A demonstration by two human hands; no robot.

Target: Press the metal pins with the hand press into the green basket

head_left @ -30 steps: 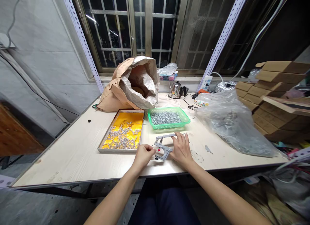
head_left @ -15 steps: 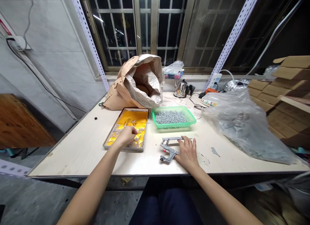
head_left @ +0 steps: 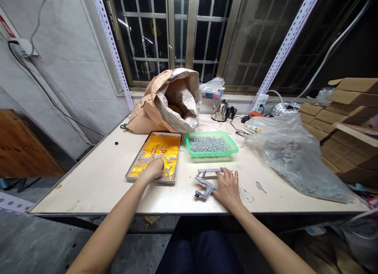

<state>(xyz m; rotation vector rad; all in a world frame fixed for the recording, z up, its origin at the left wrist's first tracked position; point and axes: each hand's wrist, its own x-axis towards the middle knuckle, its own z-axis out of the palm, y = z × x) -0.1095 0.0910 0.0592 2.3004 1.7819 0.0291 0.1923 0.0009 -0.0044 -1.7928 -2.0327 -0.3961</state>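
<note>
My left hand (head_left: 154, 168) reaches down into a shallow box (head_left: 150, 181) lined with yellow printed cloth (head_left: 159, 142). Its fingers are curled toward small silvery metal pieces (head_left: 170, 160) scattered there; the fingertips are hidden, and so is anything they pinch. On the table, my right hand (head_left: 228, 187) is wrapped round the handles of grey metal hand pliers (head_left: 206, 184). The pliers' jaws, with a spring and a red part, point left. Beyond them stands a green plastic basket (head_left: 212, 152) holding many small silvery pieces (head_left: 208, 143).
A large open paper sack (head_left: 141, 116) leans behind the box. A steel kettle (head_left: 220, 110) stands at the back. On the right lie a big clear plastic bag (head_left: 286, 148) and a grey scrap (head_left: 260, 186), with stacked cardboard boxes (head_left: 348, 120) beyond.
My left hand has lowered slightly and moved a little left among the metal pieces, its fingers more curled. My right hand stays on the pliers. The view has shifted slightly.
</note>
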